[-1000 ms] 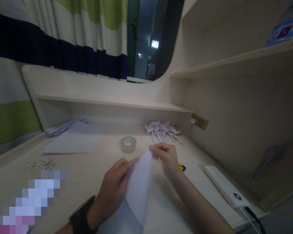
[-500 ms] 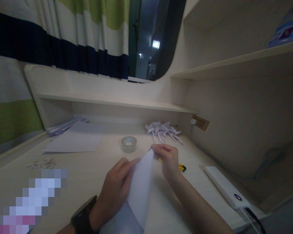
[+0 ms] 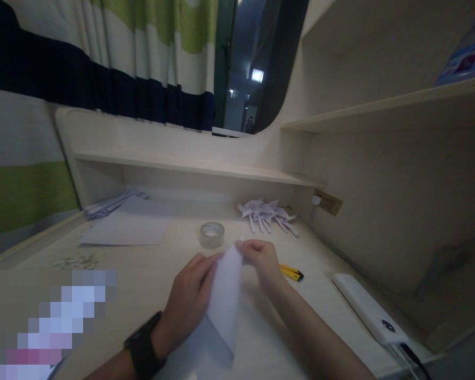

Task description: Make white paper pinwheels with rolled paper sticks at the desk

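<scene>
**Both hands pinch a folded sheet over the worktop**

The paper [image 3: 225,301] stands up off the near middle of the worktop [image 3: 150,274], folded into a long tapering shape with its tip raised toward the far side. The left hand [image 3: 190,301], a dark watch [image 3: 144,351] on its wrist, lies along the paper's left face with its fingers [image 3: 206,264] closed against it. The right hand [image 3: 261,264] holds the tip, thumb and fingers closed on the top corner.

The sheet looks thin and very light, limp where nothing backs it, and it would crease or tear under a hard pinch. To my eye the safest hold is along the folded edge and at the corner, where the layers double up and give some stiffness.

Just beyond the hands sits a roll of clear tape [image 3: 212,234]. To its right, far back by the wall, lies a heap of folded paper pinwheels [image 3: 267,214]. A yellow cutter [image 3: 291,272] rests just right of the right hand, and a white power bank [image 3: 366,309] lies near the right edge. Flat sheets [image 3: 126,229] lie at the far left.
</scene>
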Demonstrator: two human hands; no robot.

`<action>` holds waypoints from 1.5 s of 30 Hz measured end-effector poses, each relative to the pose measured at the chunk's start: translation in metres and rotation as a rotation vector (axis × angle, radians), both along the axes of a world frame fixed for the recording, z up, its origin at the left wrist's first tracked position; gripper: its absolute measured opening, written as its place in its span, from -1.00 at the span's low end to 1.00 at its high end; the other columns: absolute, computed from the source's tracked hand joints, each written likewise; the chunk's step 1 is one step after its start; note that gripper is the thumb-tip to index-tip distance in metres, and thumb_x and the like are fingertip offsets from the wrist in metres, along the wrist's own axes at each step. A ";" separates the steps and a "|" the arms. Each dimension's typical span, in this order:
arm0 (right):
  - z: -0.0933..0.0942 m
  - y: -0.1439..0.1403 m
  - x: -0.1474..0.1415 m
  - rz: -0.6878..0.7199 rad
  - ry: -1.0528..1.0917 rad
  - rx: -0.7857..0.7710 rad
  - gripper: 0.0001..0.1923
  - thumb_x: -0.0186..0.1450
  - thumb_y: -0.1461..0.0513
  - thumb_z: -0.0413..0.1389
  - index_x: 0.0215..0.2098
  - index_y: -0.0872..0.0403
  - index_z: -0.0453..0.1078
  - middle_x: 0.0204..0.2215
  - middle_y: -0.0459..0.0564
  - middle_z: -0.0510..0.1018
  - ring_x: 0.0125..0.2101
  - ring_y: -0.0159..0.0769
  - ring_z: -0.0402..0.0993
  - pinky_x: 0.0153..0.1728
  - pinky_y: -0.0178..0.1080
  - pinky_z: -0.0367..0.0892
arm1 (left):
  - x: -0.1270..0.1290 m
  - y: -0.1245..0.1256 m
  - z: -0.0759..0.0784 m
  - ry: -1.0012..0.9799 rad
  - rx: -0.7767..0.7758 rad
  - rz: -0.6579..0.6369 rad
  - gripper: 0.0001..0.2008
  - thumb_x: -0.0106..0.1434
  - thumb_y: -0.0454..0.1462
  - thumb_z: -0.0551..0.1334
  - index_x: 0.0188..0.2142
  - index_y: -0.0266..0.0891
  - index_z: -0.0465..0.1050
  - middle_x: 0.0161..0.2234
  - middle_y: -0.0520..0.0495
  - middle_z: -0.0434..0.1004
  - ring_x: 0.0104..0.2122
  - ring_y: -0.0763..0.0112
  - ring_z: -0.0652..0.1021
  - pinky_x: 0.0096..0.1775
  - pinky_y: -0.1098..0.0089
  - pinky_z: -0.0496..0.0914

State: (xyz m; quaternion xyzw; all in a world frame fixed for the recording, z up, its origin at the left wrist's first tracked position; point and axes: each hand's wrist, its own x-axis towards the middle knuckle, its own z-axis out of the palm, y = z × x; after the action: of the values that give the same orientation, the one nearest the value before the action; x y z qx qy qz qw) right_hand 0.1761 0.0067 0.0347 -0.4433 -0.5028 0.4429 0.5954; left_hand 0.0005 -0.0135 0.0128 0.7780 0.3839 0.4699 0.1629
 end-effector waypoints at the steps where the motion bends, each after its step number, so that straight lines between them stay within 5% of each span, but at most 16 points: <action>1: 0.000 0.001 0.001 -0.003 0.010 -0.011 -0.67 0.02 0.03 0.29 -0.60 0.16 0.50 -0.63 -0.02 0.53 -0.62 -0.41 0.36 -0.56 -0.36 0.25 | 0.000 0.000 0.000 0.002 0.003 -0.005 -0.71 0.36 -0.28 0.01 -0.05 -0.20 0.44 -0.25 -0.09 0.49 -0.22 0.29 0.48 -0.17 0.29 0.36; 23: -0.001 -0.001 -0.005 -0.119 0.141 0.047 -0.77 0.00 0.11 0.31 -0.58 0.14 0.52 -0.65 -0.07 0.50 -0.62 -0.39 0.35 -0.51 -0.30 0.32 | 0.003 -0.003 0.000 -0.032 0.007 -0.054 -0.71 0.35 -0.29 0.04 -0.02 -0.17 0.45 -0.29 -0.08 0.51 -0.28 0.30 0.50 -0.23 0.32 0.40; 30: 0.008 0.008 0.017 -0.255 0.244 0.049 -0.76 -0.01 0.11 0.33 -0.55 0.12 0.49 -0.57 -0.04 0.55 -0.57 -0.43 0.39 -0.53 -0.39 0.32 | 0.002 -0.002 -0.003 -0.017 -0.019 -0.036 -0.71 0.35 -0.28 0.03 -0.06 -0.18 0.47 -0.28 -0.10 0.53 -0.26 0.29 0.52 -0.20 0.30 0.41; 37: 0.000 0.010 0.012 -0.005 0.060 -0.060 -0.66 0.04 0.01 0.28 -0.53 0.16 0.50 -0.58 -0.01 0.54 -0.57 -0.38 0.43 -0.55 -0.36 0.33 | 0.002 0.001 -0.005 -0.051 -0.051 -0.013 -0.71 0.34 -0.29 0.03 -0.07 -0.18 0.48 -0.21 -0.11 0.53 -0.19 0.26 0.51 -0.12 0.24 0.40; 45: -0.005 0.008 0.000 -0.146 0.083 0.010 -0.77 -0.03 0.12 0.32 -0.58 0.14 0.50 -0.67 -0.09 0.49 -0.62 -0.41 0.36 -0.53 -0.33 0.33 | 0.005 -0.001 -0.007 -0.037 -0.022 -0.039 -0.71 0.33 -0.31 0.04 -0.05 -0.19 0.47 -0.29 -0.08 0.54 -0.27 0.30 0.52 -0.22 0.33 0.40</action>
State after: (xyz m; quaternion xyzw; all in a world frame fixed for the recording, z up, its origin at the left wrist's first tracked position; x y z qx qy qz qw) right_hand 0.1765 0.0144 0.0301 -0.4568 -0.4462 0.4139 0.6487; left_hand 0.0059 -0.0141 0.0058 0.7747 0.3708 0.4767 0.1873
